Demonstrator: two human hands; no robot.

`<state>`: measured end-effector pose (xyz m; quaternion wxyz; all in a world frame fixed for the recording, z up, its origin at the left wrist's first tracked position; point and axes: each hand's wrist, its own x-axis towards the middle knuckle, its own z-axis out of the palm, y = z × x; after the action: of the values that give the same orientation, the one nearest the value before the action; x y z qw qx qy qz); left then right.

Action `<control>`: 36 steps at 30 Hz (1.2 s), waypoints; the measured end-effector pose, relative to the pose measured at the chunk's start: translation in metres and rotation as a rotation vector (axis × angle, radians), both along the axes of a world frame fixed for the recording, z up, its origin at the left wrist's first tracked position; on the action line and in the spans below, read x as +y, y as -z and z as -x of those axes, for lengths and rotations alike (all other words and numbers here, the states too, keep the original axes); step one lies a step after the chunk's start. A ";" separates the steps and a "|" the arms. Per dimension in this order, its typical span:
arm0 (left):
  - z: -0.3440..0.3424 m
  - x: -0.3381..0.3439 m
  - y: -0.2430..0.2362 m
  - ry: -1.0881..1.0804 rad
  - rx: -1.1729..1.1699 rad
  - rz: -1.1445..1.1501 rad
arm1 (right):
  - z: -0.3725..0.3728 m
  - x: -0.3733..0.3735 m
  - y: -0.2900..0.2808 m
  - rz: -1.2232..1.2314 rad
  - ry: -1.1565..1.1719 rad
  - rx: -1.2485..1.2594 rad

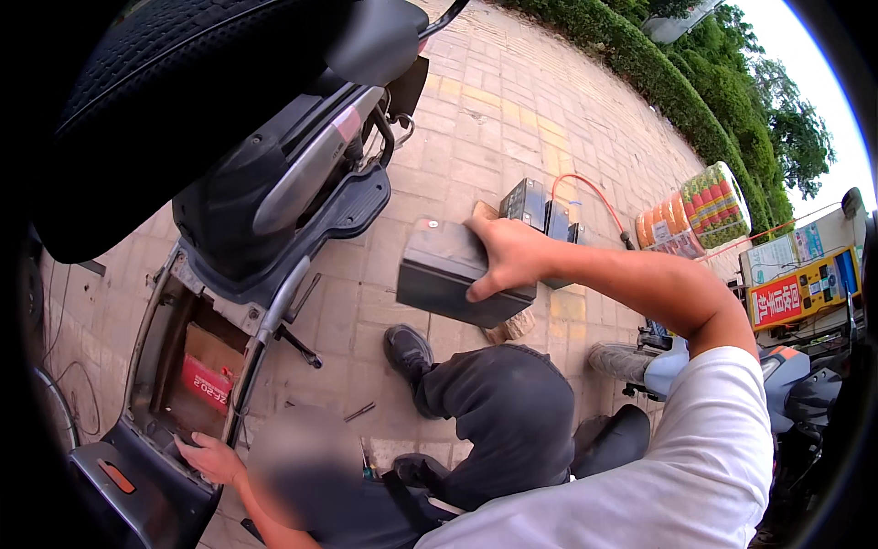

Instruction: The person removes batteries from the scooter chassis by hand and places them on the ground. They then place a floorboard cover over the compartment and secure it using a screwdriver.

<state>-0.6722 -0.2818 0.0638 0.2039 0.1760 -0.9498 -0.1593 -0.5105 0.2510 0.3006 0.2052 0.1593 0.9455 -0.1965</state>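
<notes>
My right hand (517, 254) grips a dark grey box-shaped battery (448, 270) from above, thumb on its near side, and holds it off the paving. Beyond that hand, more dark batteries (523, 201) stand together on the ground, partly hidden by my arm. To the left is a scooter with an uncovered compartment (165, 366) below its raised seat (197, 101). Inside it lie brown cardboard and a red label (207, 380). My left hand (212, 457) rests at the compartment's near rim, fingers stretched out and holding nothing I can see.
A red cable (590, 180) curves from the batteries towards a colourful patterned drum (700, 212). Another scooter (677, 371) and a red-and-yellow sign (796, 288) are at the right. A screwdriver-like tool (359, 412) lies near my shoe (408, 352). A hedge (640, 73) borders the paving.
</notes>
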 end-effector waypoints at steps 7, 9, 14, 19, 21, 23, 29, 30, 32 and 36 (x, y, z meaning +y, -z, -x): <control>0.009 -0.015 0.009 0.047 0.024 -0.022 | -0.110 0.134 0.135 -0.297 0.559 -0.030; 0.008 -0.008 0.006 0.041 0.005 -0.025 | -0.143 0.172 0.175 -0.419 0.661 0.002; 0.004 -0.015 0.000 0.031 0.034 0.036 | -0.155 0.169 0.218 -0.550 0.692 -0.175; 0.001 -0.005 0.003 0.046 0.020 0.042 | -0.148 0.147 0.237 -0.566 0.627 -0.445; -0.001 -0.002 0.004 0.068 0.019 0.051 | -0.130 0.135 0.242 -0.491 0.645 -0.392; 0.000 0.003 0.003 0.076 0.008 0.051 | -0.109 0.124 0.248 -0.482 0.598 -0.278; -0.004 -0.017 -0.004 0.087 -0.039 0.089 | -0.007 0.087 0.266 -0.291 0.163 -0.012; 0.001 -0.007 -0.003 0.103 -0.044 0.070 | 0.005 0.084 0.268 -0.267 0.109 -0.033; 0.012 0.016 -0.010 0.134 -0.059 0.028 | 0.033 0.076 0.263 -0.029 -0.053 -0.115; 0.007 0.014 -0.025 0.118 -0.063 -0.115 | 0.121 -0.032 0.185 0.349 -0.666 -0.466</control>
<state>-0.6796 -0.2682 0.0888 0.1536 0.1359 -0.9538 -0.2196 -0.6313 0.2193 0.1156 0.4890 -0.1512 0.8263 -0.2353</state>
